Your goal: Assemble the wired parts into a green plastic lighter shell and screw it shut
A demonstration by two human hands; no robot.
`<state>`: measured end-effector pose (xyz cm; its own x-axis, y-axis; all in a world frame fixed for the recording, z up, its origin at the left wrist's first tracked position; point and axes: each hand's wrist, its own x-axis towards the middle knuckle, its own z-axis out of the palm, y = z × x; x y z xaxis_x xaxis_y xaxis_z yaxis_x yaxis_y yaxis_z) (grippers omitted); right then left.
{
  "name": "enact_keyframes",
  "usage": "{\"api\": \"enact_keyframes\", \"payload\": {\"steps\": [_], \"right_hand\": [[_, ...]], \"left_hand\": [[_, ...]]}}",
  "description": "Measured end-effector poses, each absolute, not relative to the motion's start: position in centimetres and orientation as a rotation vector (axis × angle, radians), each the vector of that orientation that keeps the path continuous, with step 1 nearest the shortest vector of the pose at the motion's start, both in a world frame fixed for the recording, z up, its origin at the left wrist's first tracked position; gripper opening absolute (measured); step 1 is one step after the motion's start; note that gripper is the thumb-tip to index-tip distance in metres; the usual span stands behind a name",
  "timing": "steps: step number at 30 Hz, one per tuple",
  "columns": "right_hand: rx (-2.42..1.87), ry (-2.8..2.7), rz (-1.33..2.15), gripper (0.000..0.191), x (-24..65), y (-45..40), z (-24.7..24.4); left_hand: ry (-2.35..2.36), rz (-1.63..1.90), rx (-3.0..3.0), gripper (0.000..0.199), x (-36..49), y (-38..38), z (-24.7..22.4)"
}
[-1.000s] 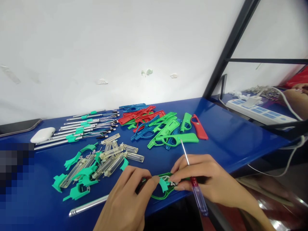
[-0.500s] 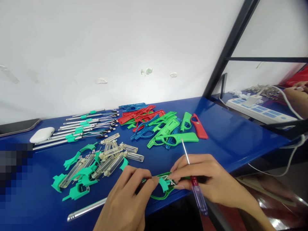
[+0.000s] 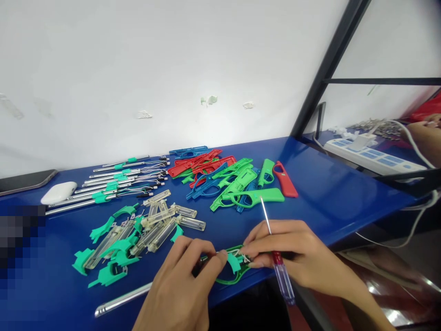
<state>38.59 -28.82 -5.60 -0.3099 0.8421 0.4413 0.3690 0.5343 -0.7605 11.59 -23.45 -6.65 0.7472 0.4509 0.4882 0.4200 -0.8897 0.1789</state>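
My left hand (image 3: 184,280) is closed around the front of a green lighter shell (image 3: 230,281) at the table's near edge. A metal lighter tube (image 3: 123,299) extends left from under that hand. In the shell sits a teal trigger (image 3: 234,262), and thin white wires (image 3: 236,251) run beside it. With its fingertips pinched at the wires and the shell's back end, my right hand (image 3: 289,246) also carries a screwdriver (image 3: 283,278) between its fingers. The screwdriver's shaft points up and away; its clear purple and red handle hangs below the hand.
Transparent fuel tanks (image 3: 161,234) and teal triggers (image 3: 119,250) lie in a heap at left. Behind are metal tubes with wires (image 3: 113,185), a white case (image 3: 59,192) and a phone (image 3: 27,181). Lighter shells (image 3: 237,186) are piled centrally. A power strip (image 3: 375,156) and another person's hand (image 3: 427,131) appear at right.
Both hands stay at nearly the same place on the green lighter shell, with only slight finger movement. The whole view has shifted a little.
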Motion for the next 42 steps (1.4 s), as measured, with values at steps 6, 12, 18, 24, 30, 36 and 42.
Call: {"api": "enact_keyframes", "payload": {"steps": [6,12,18,24,30,36,42], "right_hand": [[-0.996,-1.899,0.689,0.028,38.59,-28.92,-5.70],[-0.993,-1.906,0.685,0.026,38.69,-29.03,-6.00],[-0.989,-1.898,0.673,0.026,38.57,-28.89,-6.01],[-1.003,-1.884,0.673,0.030,38.55,-29.09,-5.88],[-1.103,-1.841,0.627,0.031,38.97,-29.15,-5.71],[-1.101,-1.973,0.765,0.046,39.06,-28.54,-5.15],[-1.016,-2.057,0.593,0.049,38.97,-28.30,-5.36]], "left_hand": [[0.745,0.808,2.864,0.051,11.89,-23.30,-6.81],[0.764,0.729,2.866,0.054,11.62,-23.43,-6.95],[0.721,0.756,2.918,0.047,11.16,-23.40,-7.06],[0.712,0.823,2.913,0.047,11.45,-23.41,-7.09],[0.715,0.876,2.884,0.047,11.62,-23.55,-7.29],[0.728,0.824,2.862,0.049,11.39,-23.65,-7.33],[0.721,0.819,2.874,0.049,11.38,-23.81,-7.57]]}}
